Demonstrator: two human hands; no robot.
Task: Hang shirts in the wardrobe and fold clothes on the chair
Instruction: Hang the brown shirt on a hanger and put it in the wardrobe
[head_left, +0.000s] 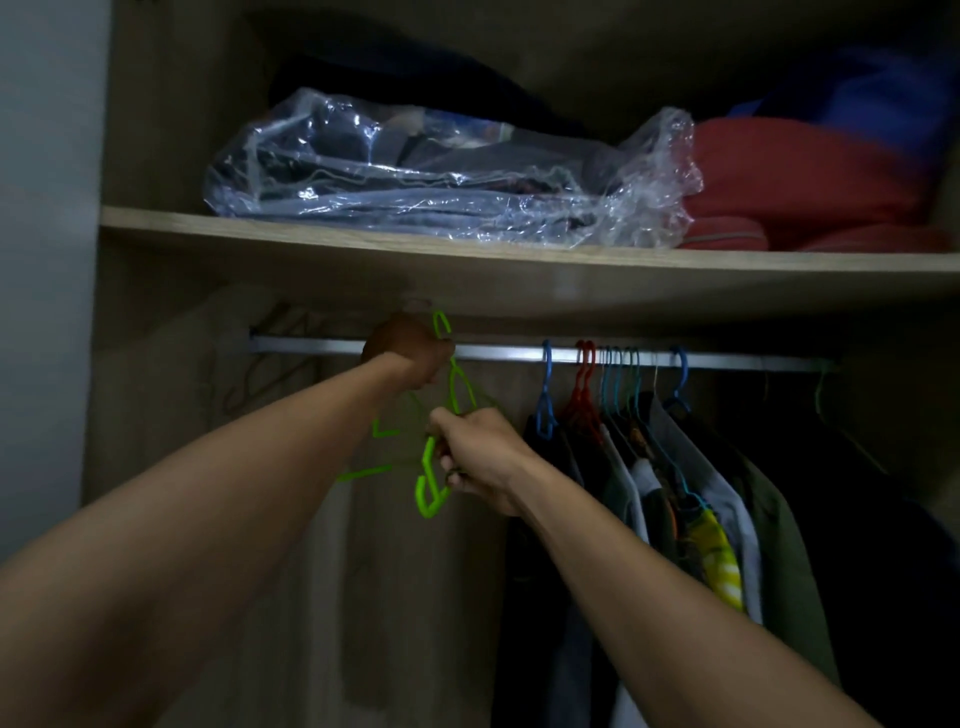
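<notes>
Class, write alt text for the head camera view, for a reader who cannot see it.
Two hands hold bright green hangers inside a dim wardrobe: the left hand grips up at the metal rail, the right hand just below it. Clothes hang on coloured hangers to the right; a shelf above holds a clear plastic bag.

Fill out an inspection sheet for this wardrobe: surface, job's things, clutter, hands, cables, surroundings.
Surface: wooden shelf above a metal rail.
Job's things: green hangers, bare, no shirt on them; hung clothes crowd the rail's right part, its left part bare.
Clutter: plastic bag of folded clothes and a red bundle on the shelf.
Hands: left hand grips a green hanger near its hook at the rail; right hand grips green hanger parts lower down.
Cables: nothing seen.
Surroundings: pale wall left of the wardrobe; dim light.
</notes>
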